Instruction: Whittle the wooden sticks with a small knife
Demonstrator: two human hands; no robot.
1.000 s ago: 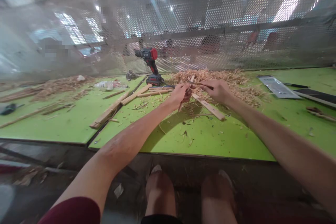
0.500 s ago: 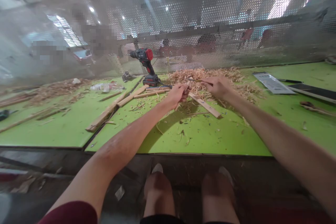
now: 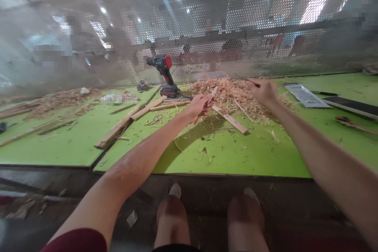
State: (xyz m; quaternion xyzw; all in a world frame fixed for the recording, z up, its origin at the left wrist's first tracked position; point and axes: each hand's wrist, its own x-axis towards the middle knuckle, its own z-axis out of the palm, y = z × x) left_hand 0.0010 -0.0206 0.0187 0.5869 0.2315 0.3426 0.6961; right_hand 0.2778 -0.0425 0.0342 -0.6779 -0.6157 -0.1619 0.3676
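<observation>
My left hand (image 3: 200, 107) is closed around a slim strip of wood (image 3: 214, 92), whose pale end sticks up past the fingers. To the right, above a heap of curled wood shavings (image 3: 227, 86), my right hand (image 3: 264, 91) is wrapped around the handle of what looks like a carving knife (image 3: 247, 80). Its thin dark blade points left and is blurred. The two hands are well apart. Just below the heap, a flat wooden slat (image 3: 232, 119) lies on the green tabletop (image 3: 183, 157).
A cordless drill (image 3: 165, 75) stands upright behind my left hand, near long wooden strips (image 3: 118, 128) and a clear plastic bottle (image 3: 119, 97). On the right are a flat packet (image 3: 305, 94), a dark board (image 3: 354, 104) and a wooden spoon-like piece (image 3: 354, 123). A perforated screen (image 3: 201, 27) rises behind.
My right hand has moved right, carrying the knife away from the wood strip. My left hand stays nearly in place, its fingers somewhat looser, and more of the strip's upper end shows.
</observation>
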